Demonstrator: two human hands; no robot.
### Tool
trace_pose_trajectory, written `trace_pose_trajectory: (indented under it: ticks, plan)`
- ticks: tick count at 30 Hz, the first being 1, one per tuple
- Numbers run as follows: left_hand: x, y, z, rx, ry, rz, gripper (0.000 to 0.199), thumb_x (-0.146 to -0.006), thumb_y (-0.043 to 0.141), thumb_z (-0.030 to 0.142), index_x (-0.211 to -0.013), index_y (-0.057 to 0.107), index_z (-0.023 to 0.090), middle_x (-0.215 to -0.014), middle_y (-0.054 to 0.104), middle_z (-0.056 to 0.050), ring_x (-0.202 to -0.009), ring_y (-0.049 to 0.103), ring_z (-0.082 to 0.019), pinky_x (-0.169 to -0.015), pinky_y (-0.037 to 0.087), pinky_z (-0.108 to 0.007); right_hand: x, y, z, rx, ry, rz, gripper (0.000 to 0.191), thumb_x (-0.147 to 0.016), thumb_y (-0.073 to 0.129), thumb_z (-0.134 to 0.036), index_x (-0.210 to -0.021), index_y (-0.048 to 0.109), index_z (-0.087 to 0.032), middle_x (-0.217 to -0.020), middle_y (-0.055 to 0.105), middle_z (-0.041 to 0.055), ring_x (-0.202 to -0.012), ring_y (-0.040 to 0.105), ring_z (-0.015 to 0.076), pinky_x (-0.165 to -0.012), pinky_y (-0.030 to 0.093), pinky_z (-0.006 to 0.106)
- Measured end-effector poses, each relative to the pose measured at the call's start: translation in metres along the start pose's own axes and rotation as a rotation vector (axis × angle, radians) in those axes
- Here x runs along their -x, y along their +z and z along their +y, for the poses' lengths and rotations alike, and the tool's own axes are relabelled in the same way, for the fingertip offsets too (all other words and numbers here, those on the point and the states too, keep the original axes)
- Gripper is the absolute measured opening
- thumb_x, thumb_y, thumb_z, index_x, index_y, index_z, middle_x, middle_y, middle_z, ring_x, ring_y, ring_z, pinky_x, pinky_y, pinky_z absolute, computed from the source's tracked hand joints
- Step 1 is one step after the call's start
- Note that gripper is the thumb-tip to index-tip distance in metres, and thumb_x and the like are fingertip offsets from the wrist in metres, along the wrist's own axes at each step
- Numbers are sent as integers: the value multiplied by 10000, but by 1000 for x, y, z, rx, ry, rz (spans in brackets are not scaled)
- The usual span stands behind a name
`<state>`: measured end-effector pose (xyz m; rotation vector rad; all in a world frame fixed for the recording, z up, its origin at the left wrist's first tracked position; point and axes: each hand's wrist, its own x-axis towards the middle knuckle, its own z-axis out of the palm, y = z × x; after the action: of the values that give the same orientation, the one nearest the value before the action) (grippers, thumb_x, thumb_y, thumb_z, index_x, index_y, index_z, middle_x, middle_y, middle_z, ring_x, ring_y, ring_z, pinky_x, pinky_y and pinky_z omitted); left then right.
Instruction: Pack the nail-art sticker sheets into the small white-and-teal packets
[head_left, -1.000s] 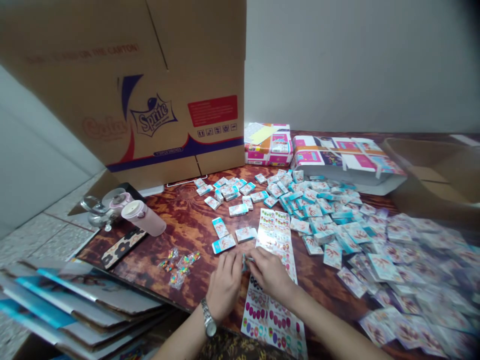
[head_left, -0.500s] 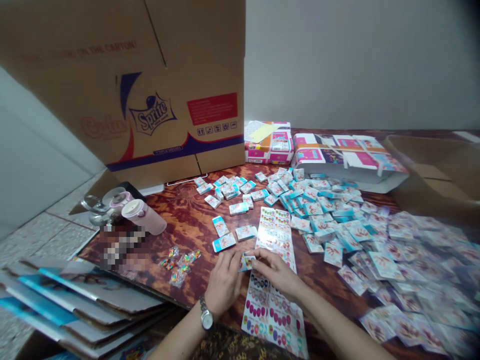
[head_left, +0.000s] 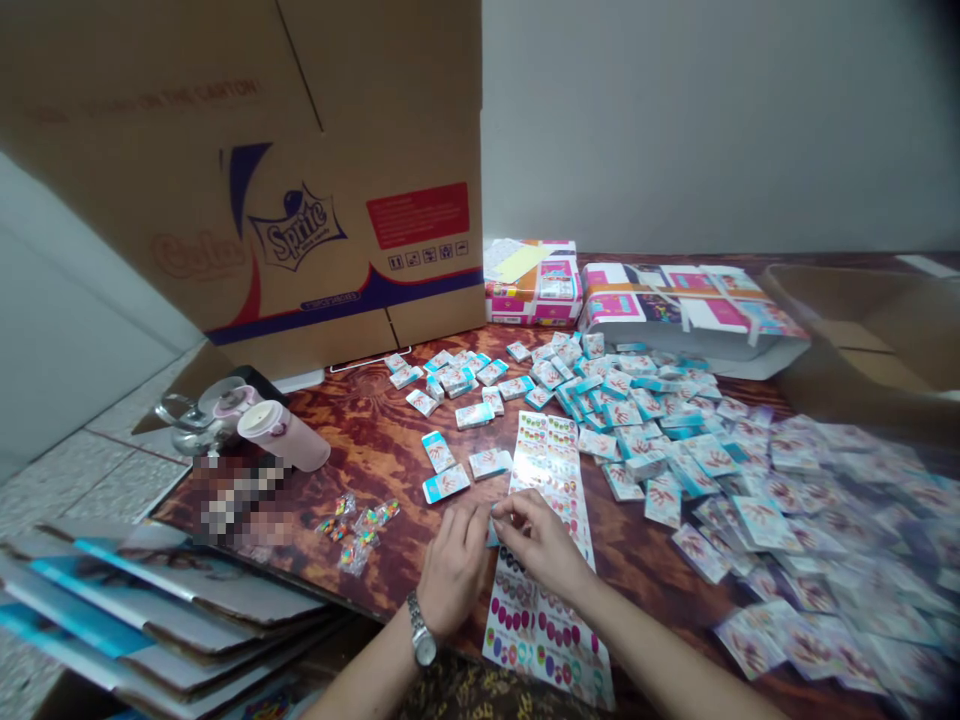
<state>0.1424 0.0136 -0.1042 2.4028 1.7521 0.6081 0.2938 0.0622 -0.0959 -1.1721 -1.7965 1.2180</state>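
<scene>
Between my two hands is a small blue-and-white box point(head_left: 493, 532), mostly covered by my fingers. My left hand point(head_left: 452, 562), with a metal watch on its wrist, is closed round the box's left side. Fingertips of my right hand point(head_left: 541, 540) are pinched together at its upper right edge. Below the hands lies a long sheet of nail stickers point(head_left: 551, 470), printed with rows of coloured nail shapes. Several similar small boxes point(head_left: 446, 483) lie just beyond my left hand. Left of it are small clear bags of colourful pieces point(head_left: 365, 535).
A heap of small boxes point(head_left: 630, 410) and flat packets point(head_left: 817, 520) spreads across the right. A tall carton point(head_left: 337, 120) and wrapped parcels point(head_left: 690, 305) stand behind. At left are a pink bottle point(head_left: 289, 437) and stacked cardboard point(head_left: 172, 600); an open carton point(head_left: 862, 330) is far right.
My right fingers have drawn in over the small box, turning it so its blue part shows and its printed face is hidden. The view has shifted slightly.
</scene>
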Motion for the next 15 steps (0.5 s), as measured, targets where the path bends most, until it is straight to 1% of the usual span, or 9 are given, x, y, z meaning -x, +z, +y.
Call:
trace_pose_trajectory:
  ticks: [1, 3, 6, 8, 11, 13, 15]
  plan:
    - [0, 0, 0, 3, 11, 10, 425, -834, 402, 122, -1257, 372, 127, -1127, 509, -138, -1050, 463, -253, -827, 472, -389, -1, 0, 1, -26, 17, 19, 93, -771, 551, -272, -808, 600, -202, -816, 538, 23, -743, 515, 167, -682, 415, 279]
    - [1, 0, -1, 15, 34, 25, 452, -835, 390, 111, -1284, 346, 132, -1139, 497, -144, -1061, 453, -255, -833, 467, -391, -3, 1, 4, -153, 82, 22, 114, -746, 585, -276, -829, 553, -205, -774, 514, -1, -720, 502, 155, -653, 417, 261]
    - [1, -1, -2, 52, 68, 19, 475, -825, 393, 93, -1293, 345, 157, -1153, 475, -144, -1047, 455, -252, -829, 463, -393, -5, 4, 9, -392, 193, -56, 212, -745, 597, -283, -917, 490, -219, -711, 502, -36, -664, 488, 133, -592, 407, 227]
    - [1, -2, -1, 92, 74, 14, 454, -802, 403, 76, -1246, 401, 170, -1132, 478, -136, -1019, 467, -244, -823, 462, -393, -6, 4, 9, -466, 228, -116, 241, -753, 594, -283, -962, 492, -220, -718, 523, -37, -648, 489, 125, -563, 397, 214]
    - [-2, -5, 0, 163, 43, 17, 394, -767, 435, 71, -1144, 476, 180, -1095, 495, -115, -985, 483, -232, -826, 460, -391, -7, 1, 4, -445, 207, -148, 201, -756, 599, -269, -938, 544, -204, -732, 548, -27, -663, 506, 128, -561, 399, 212]
    - [-4, -7, 0, 195, 21, 26, 378, -756, 456, 81, -1119, 484, 182, -1097, 500, -109, -988, 485, -233, -837, 456, -392, -6, -6, -3, -435, 164, -177, 182, -787, 568, -272, -954, 570, -201, -771, 576, -12, -733, 540, 145, -625, 428, 233]
    - [-7, -9, -1, 211, 7, 42, 380, -756, 473, 94, -1126, 475, 179, -1104, 500, -110, -1010, 480, -237, -853, 451, -394, -4, -13, -9, -441, 123, -238, 233, -830, 513, -278, -1048, 565, -215, -895, 609, 13, -874, 559, 171, -730, 445, 268]
